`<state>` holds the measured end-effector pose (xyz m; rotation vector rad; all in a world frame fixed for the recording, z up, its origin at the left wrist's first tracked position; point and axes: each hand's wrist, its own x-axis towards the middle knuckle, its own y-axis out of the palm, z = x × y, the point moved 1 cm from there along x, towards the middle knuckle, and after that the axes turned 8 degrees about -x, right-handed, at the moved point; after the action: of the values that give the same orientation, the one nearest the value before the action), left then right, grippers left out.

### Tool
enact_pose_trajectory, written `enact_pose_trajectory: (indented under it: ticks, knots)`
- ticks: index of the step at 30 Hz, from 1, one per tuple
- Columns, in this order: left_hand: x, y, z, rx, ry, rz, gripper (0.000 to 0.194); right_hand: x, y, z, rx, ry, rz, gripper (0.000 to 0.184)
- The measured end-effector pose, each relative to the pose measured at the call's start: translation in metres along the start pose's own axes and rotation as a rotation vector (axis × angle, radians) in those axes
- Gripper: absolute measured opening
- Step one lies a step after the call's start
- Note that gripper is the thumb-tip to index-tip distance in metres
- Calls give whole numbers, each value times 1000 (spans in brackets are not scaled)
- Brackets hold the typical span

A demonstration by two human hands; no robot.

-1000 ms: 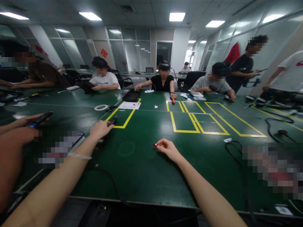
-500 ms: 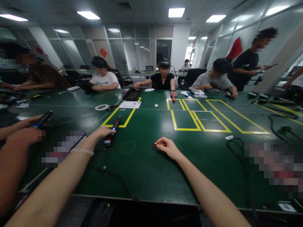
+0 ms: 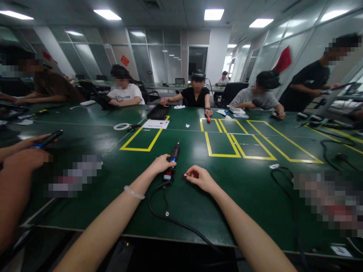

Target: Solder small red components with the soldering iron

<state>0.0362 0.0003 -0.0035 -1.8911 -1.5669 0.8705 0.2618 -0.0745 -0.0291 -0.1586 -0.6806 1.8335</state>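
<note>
Plainly, the screwdriver [image 3: 175, 152] lies in the left hand [image 3: 162, 163].

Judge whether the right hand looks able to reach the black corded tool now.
Probably yes: the right hand is close beside the black corded tool, with only green table between. But it pinches a small red piece, and the left hand grips the tool.

Pale bangle [image 3: 134, 192], perhaps translucent, around left wrist [image 3: 142, 184]

Office-like workroom: green worktable [image 3: 244, 175], glass partitions [image 3: 164, 66], black chairs [image 3: 232, 93], ceiling lights [image 3: 214, 14].
</note>
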Motion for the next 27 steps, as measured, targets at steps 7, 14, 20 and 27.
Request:
enact_pose_trajectory:
  ticks: [7, 14, 20, 27]
  knots:
    - [-12, 25, -30, 12, 84, -18, 72, 2, -2, -7, -36, -1, 26, 14]
    - [-22, 32, -30, 127, 144, -112, 65, 4, 7, -6, -135, -44, -6, 12]
    - [-30, 37, -21, 129, 301, -157, 41, 5, 10, -1, -170, -66, -42, 11]
    - [-35, 33, -9, 40, 416, -56, 42, 4, 9, 6, -193, -102, -71, 10]
